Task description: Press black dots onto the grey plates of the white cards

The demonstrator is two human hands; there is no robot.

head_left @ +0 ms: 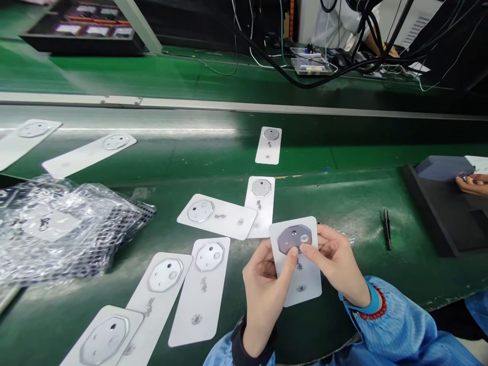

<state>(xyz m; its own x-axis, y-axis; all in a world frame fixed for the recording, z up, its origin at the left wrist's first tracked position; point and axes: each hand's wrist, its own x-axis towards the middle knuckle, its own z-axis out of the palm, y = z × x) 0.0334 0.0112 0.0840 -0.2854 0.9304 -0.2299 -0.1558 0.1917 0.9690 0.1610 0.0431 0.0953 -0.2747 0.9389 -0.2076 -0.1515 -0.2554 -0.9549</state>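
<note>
Green conveyor belt [343, 168] lies under white cards [217, 216], bubble wrap [49, 229] and tweezers [387, 229], with hands [265, 300] [337, 264] pinching one card [301, 287].

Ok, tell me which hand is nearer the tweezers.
Right. The right hand, on the white card, is to the left of the tweezers, not touching them; the left hand is farther left, at the card's other edge.

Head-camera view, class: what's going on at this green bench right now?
A person in a blue smock holds a white card with the left hand and right hand, with both thumbs on its grey octagonal piece. More white cards lie spread on the green workbench, beside a crumpled plastic bag and tweezers. A co-worker's hand is at a dark tray.
</note>
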